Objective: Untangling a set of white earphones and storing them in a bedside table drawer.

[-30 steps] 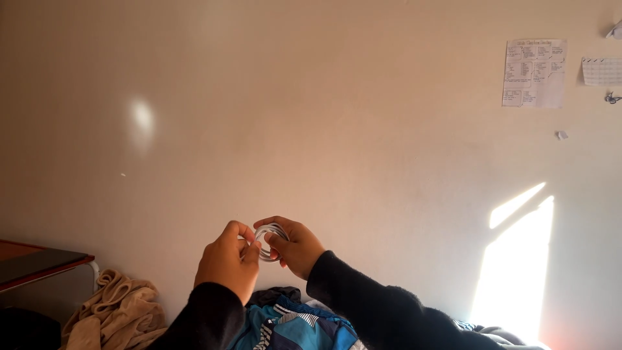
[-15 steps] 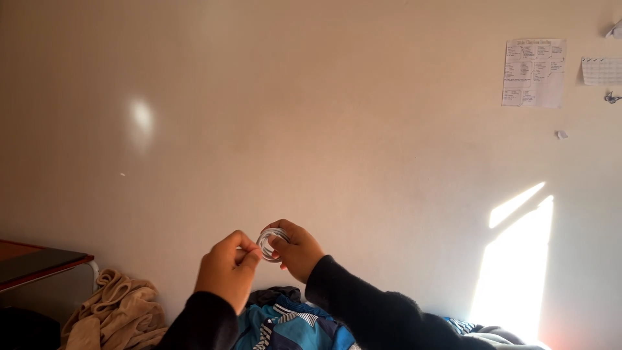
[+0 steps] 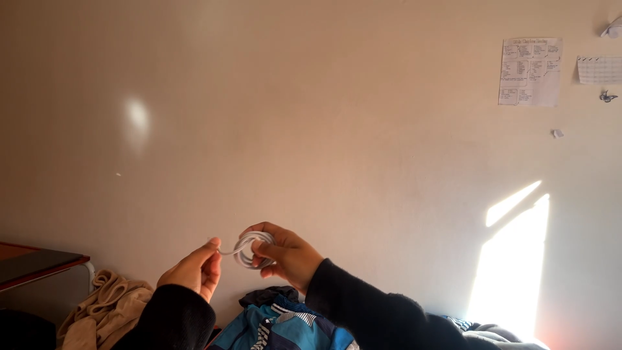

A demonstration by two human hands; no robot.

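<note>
The right hand (image 3: pixel 285 254) pinched a white cable coil (image 3: pixel 249 249); the left hand (image 3: pixel 194 271) pinched its loose end, probably; a hard pull could undo the coil.

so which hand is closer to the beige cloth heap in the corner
Left. The left hand is just up and right of the beige cloth, pinching the loose end of the white cable. The right hand holds the coil farther right.
</note>
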